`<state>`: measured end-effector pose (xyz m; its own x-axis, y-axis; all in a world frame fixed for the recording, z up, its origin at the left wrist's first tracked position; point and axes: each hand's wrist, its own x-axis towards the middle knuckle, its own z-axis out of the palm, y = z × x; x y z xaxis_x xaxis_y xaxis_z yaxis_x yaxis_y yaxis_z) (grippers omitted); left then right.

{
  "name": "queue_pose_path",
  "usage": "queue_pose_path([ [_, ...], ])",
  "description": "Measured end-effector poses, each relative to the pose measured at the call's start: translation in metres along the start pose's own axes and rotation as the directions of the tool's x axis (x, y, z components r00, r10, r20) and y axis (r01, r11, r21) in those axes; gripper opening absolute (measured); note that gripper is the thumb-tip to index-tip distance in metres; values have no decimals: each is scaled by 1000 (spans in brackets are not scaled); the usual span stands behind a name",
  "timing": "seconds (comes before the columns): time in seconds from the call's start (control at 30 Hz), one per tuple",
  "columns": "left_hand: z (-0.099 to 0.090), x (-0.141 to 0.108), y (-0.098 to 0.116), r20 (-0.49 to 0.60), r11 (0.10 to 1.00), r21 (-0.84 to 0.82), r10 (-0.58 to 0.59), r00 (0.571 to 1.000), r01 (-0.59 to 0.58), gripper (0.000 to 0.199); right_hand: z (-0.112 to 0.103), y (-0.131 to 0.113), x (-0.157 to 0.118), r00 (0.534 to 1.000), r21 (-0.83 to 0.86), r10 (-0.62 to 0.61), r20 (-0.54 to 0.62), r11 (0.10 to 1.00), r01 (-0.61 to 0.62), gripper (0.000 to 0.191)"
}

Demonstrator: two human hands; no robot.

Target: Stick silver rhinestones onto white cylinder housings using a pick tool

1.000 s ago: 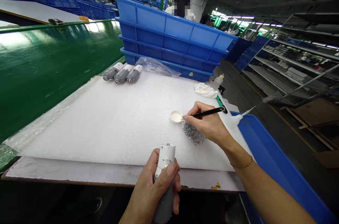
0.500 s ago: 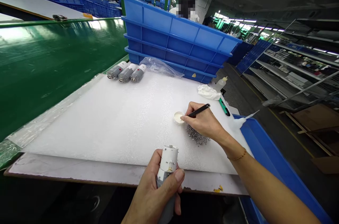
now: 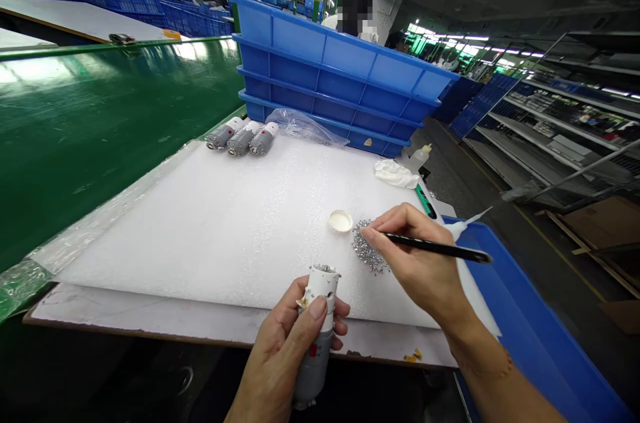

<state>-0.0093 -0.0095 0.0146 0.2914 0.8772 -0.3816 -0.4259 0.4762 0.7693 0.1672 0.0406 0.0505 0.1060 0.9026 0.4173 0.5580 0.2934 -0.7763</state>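
My left hand (image 3: pixel 287 343) is wrapped round a grey-and-white cylindrical motor unit (image 3: pixel 315 366), held upright near the table's front edge. Small pins or screws stick out of its white upper part, and the thumb presses on that part. In my right hand (image 3: pixel 417 263) is a slim black pen-shaped tool (image 3: pixel 440 246), its rear end pointing right. Its working tip is hidden by the fingers. Those fingertips are at a pile of small metal screws (image 3: pixel 367 253). Just left of the pile sits a small round dish (image 3: pixel 341 221) of whitish paste.
Three similar motor units (image 3: pixel 243 138) lie at the back left of the white foam sheet (image 3: pixel 215 223). Stacked blue crates (image 3: pixel 330 69) stand behind. A white cloth (image 3: pixel 395 173), a green-handled tool (image 3: pixel 425 201) and a dropper bottle (image 3: pixel 419 157) are at right. A blue bin (image 3: pixel 525 316) flanks the table.
My right hand has moved from the paste dish to the screw pile, and the black tool has swung lower. The motor unit has been turned in my left hand, now showing a red mark.
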Motion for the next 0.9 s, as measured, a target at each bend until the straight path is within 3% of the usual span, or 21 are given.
queue_pose_path([
  [0.13,1,0,-3,-60,982,184,62,996,-50,28,4,-22,-34,998,206,46,-47,978,-35,20],
  [0.3,2,2,-10,-91,896,405,239,967,-183,27,20,-35,-60,987,401,90,-136,915,-28,18],
  [0.57,3,3,-16,-97,819,516,347,933,-251,26,30,-33,-66,969,371,106,-224,928,-15,17],
  [0.9,8,2,-15,-148,827,517,338,929,-218,27,29,-34,-66,966,354,128,-227,934,-41,19],
])
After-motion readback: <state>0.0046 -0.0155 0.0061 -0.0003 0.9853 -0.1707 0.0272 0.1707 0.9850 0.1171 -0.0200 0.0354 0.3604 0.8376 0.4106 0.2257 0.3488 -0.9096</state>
